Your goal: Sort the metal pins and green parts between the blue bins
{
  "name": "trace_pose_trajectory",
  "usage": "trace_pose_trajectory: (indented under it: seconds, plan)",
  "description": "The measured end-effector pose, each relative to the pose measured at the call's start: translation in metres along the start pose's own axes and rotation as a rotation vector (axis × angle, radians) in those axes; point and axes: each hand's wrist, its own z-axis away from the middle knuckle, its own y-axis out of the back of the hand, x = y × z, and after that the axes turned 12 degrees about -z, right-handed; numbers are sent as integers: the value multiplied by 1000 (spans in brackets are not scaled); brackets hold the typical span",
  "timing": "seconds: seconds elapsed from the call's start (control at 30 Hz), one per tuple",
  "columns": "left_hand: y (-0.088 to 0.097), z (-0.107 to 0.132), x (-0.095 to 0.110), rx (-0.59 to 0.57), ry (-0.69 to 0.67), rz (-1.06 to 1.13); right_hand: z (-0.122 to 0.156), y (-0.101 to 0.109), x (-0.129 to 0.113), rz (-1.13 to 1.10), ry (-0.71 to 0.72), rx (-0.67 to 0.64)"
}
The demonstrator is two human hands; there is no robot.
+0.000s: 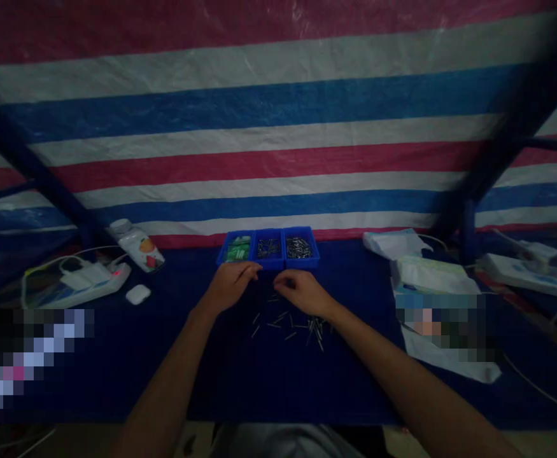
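We had both bare hands out over a dark blue surface point(240, 381), fingers turned in toward each other just in front of three blue trays point(273, 262) set side by side. Our left hand point(230, 283) hung near the front of the left tray, its fingers bent and bunched; we could not make out whether its grip had anything in it. Our right hand point(304, 291) was curled with thumb and fingertips drawn together, though the dim light hid whether that grip pinched a piece. Thin metal pins point(290, 321) lay scattered on the surface below the hands, the thickest cluster just beside our right wrist. The left tray held green packets point(237, 249), the middle one a loose layer of small dark pieces point(268, 247), and the right one a fuller heap of shiny metal pieces point(298, 247). Off to our left were a tilted white bottle point(139, 247), a small white case point(137, 294) and a power strip point(97, 286) with a red light. To our right lay a soft white pack point(433, 277) and another power strip point(531, 275). A striped sheet point(278, 127) hung behind everything.
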Motion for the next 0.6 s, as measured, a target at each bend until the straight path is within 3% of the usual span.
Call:
trace_pose_trajectory:
  seconds: [0.1,0.23,0.6]
  plan:
    - [-3,3,1,-165,7,-38,10,-4,-2,319,128,-182]
    - [-10,5,1,-333,-37,-129,14,-10,-5,527,108,-209]
    - [-23,4,9,-416,-75,-127,12,-11,-2,711,135,-215]
